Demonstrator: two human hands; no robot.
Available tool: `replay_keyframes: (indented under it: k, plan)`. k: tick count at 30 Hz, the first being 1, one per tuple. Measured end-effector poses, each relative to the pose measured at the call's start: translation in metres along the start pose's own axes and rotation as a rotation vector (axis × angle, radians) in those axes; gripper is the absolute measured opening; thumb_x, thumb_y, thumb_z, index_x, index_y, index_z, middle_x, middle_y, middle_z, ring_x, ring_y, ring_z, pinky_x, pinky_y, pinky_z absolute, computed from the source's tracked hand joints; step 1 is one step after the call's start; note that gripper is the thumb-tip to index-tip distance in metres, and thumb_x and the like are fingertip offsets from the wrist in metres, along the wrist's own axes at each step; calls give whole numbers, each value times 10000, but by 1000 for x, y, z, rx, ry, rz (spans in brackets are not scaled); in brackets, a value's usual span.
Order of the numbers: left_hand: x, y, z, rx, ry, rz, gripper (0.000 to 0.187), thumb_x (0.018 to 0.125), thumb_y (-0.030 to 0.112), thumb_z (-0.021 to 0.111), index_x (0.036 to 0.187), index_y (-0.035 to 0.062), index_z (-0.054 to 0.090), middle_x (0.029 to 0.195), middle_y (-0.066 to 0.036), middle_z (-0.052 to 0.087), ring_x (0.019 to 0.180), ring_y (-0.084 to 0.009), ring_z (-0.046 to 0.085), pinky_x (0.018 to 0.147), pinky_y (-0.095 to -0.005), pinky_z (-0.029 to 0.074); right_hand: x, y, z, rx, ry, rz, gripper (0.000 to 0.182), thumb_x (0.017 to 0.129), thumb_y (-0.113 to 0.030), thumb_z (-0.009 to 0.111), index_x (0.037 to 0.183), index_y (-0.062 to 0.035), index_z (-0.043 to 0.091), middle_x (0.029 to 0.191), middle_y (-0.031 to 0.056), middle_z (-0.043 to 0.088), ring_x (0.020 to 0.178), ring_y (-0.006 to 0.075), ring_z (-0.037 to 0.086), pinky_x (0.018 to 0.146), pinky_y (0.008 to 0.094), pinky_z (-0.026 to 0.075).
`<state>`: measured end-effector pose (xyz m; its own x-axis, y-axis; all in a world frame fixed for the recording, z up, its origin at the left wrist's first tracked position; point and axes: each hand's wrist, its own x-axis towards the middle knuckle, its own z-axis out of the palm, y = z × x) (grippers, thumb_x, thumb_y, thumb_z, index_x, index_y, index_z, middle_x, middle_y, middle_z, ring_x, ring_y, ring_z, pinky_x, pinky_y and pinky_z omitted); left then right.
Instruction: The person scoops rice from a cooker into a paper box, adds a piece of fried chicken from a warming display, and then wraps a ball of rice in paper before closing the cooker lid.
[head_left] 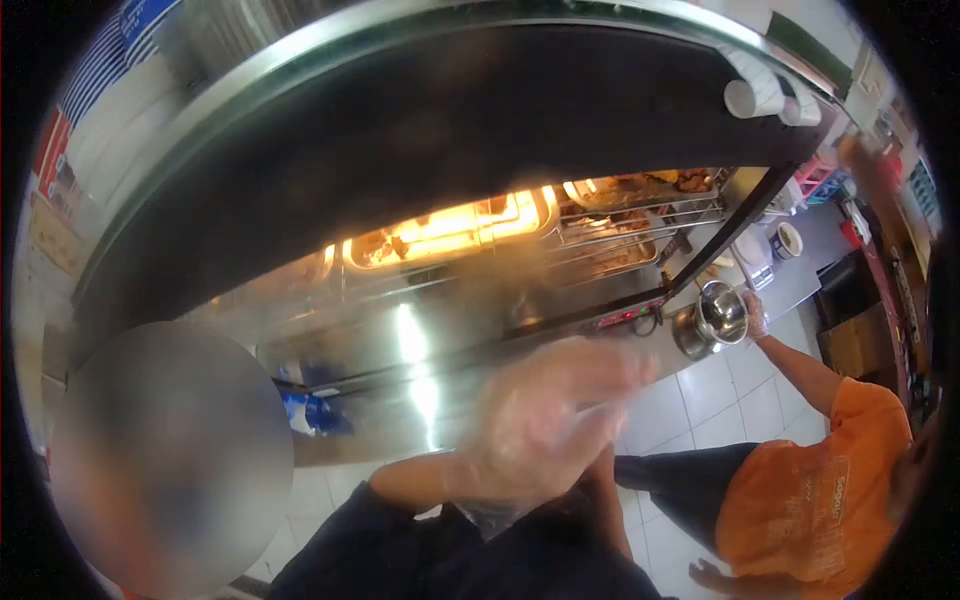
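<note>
In front of my dark clothing, my left hand [535,415] is raised in a clear plastic glove, its loose cuff around the wrist. Motion blurs its fingers, which point to the right. My right forearm [608,505] comes up from below to meet it, and the right hand is mostly hidden behind the left one. The two hands overlap. Just beyond them runs a shiny metal counter [400,375]. Above that is a lit warming cabinet with a metal tray [545,215] of browned food.
On the right, a person in an orange shirt [800,490] holds metal bowls [722,312] with a gloved hand [757,316]. A dark cabinet edge [450,110] spans the top. Blue packaging [315,413] lies under the counter. A blurred grey disc [180,450] covers the left.
</note>
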<state>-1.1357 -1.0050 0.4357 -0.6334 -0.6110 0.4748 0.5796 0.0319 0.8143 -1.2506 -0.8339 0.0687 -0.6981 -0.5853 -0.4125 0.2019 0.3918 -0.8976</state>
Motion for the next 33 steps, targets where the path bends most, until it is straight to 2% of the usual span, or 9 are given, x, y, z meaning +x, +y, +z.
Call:
replay_keyframes:
  k: [3, 6, 10, 14, 18, 20, 25, 30, 33]
  plan:
    - [29, -8, -6, 120, 51, -116, 610, 874, 20, 566, 1409, -18, 277, 1386, -232, 395, 1309, -280, 392, 1103, -417, 301, -20, -6, 2, 29, 15, -65, 128, 858, -84, 593, 917, 29, 605, 777, 120, 672, 639, 141, 607, 582, 281, 487]
    - [50, -33, -25, 275, 143, -158, 738, 874, 27, 590, 1460, -4, 143, 1500, -244, 193, 1420, -326, 155, 1157, -434, 176, -25, 7, 4, 64, 79, -13, 160, 855, -135, 605, 890, 20, 621, 780, 106, 660, 672, 147, 594, 629, 278, 483]
    - [59, -46, -33, 311, 330, -135, 804, 870, 104, 648, 1465, -10, 119, 1508, -258, 148, 1419, -359, 110, 1152, -457, 166, -33, -6, 1, 32, 84, 8, 143, 866, -94, 586, 913, 40, 598, 788, 126, 668, 661, 159, 624, 590, 276, 500]
    - [63, -48, -36, 262, 419, -5, 824, 842, 217, 701, 1447, -25, 197, 1497, -235, 201, 1399, -285, 217, 1094, -376, 300, -27, 13, 0, 191, 136, 95, 163, 871, -115, 584, 914, 40, 609, 801, 128, 670, 672, 153, 623, 599, 277, 494]
    - [63, -49, -35, 382, 639, -147, 675, 870, 250, 594, 1427, 0, 304, 1136, -86, 533, 960, -118, 506, 831, -292, 429, -26, 17, -10, -299, 121, -124, 240, 867, -209, 596, 940, 12, 655, 859, 140, 688, 791, 218, 654, 721, 362, 514]
    - [66, -62, -50, 737, 631, -71, 551, 909, 240, 529, 1396, 44, 363, 1084, -120, 550, 935, -182, 544, 836, -341, 454, -2, 32, -10, -169, 183, 105, 323, 836, -299, 615, 973, -11, 666, 885, 171, 688, 849, 277, 666, 782, 385, 509]
    - [100, -63, -112, 2250, 471, 22, 365, 979, 211, 403, 1323, 122, 489, 1012, -186, 582, 920, -310, 609, 862, -439, 492, 6, -23, -31, -181, 178, 51, 286, 831, -246, 595, 971, -4, 654, 888, 142, 689, 818, 219, 660, 760, 355, 514]
    - [123, -63, -134, 2183, 279, -530, 353, 940, 162, 414, 1265, 76, 523, 1172, -178, 569, 1088, -318, 556, 945, -437, 434, 28, -30, -64, -108, 78, 35, 260, 857, -215, 587, 994, -2, 646, 893, 135, 690, 807, 218, 658, 756, 352, 512]
    - [123, -56, -88, 2067, 151, -943, 346, 917, 133, 421, 1230, 49, 543, 1268, -173, 561, 1189, -323, 524, 995, -436, 399, 38, -28, -79, 81, 58, 82, 212, 888, -196, 579, 991, -16, 624, 772, 71, 645, 605, 130, 566, 502, 280, 456]
